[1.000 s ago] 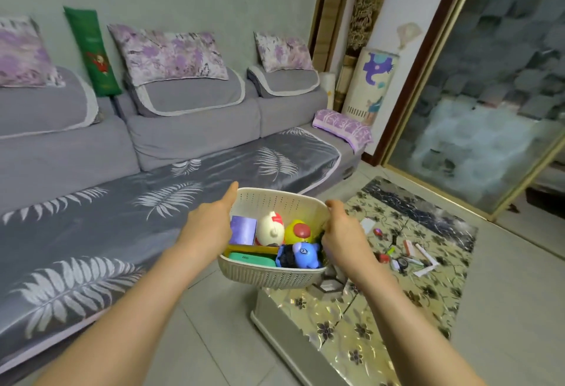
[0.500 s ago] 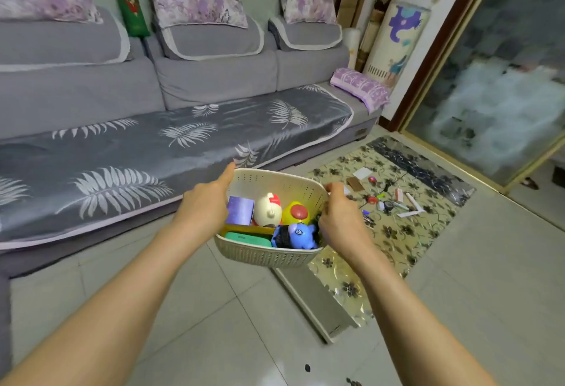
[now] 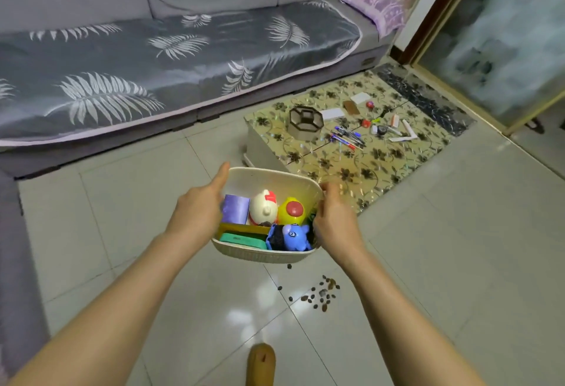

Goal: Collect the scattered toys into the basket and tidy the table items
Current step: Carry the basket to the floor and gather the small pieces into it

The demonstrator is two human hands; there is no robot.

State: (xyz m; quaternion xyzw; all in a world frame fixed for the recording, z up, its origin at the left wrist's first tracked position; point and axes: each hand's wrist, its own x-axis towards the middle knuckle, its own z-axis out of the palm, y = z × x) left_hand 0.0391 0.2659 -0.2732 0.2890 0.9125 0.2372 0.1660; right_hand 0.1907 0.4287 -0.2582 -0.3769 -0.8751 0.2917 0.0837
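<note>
I hold a cream plastic basket (image 3: 269, 254) in the air over the tiled floor. My left hand (image 3: 198, 214) grips its left rim with the thumb up. My right hand (image 3: 334, 222) grips the right rim. Inside lie a white pig toy (image 3: 263, 206), a yellow toy with a red spot (image 3: 292, 210), a blue figure (image 3: 293, 236), a purple card (image 3: 235, 209) and a green case (image 3: 243, 240). The low floral table (image 3: 360, 159) beyond carries a brown octagonal holder (image 3: 305, 121), several pens (image 3: 347, 137), white cards and small bits.
A grey sofa with a leaf-print cover (image 3: 146, 58) runs along the left and back. Small dark crumbs (image 3: 321, 294) lie scattered on the floor tiles near my right arm. A tan slipper tip (image 3: 261, 361) shows at the bottom. A glass door (image 3: 504, 34) stands at right.
I have stepped back from the table with the basket in both hands. The view tilted down; the basket now hangs over the floor instead of the table corner.
</note>
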